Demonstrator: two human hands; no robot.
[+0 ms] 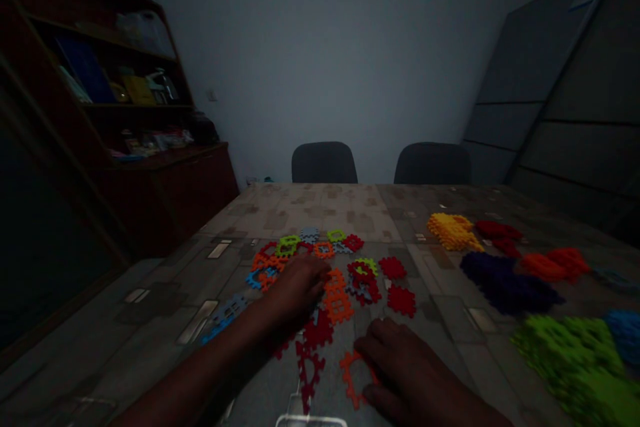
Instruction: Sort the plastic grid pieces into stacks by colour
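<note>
Patterned tabletop (300,208) supports scattered notched pieces (401,301) before a pale wall (350,67). Your left hand (303,282) is half-curled just left of the orange lattice piece (339,298); its grasp cannot be determined. Your right hand (395,363) bends over the right edge of the orange frame piece (349,375); whether it grips cannot be confirmed.

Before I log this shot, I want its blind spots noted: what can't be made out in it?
- Left hand: fingertips and whatever lies beneath, hidden in the head view by the hand itself.
- Orange frame piece: its right side, covered in the head view by the right hand.
- Blue pile: cut off by the head view's right edge.
- Small items on the cabinet: too dim and small in the head view.
</note>
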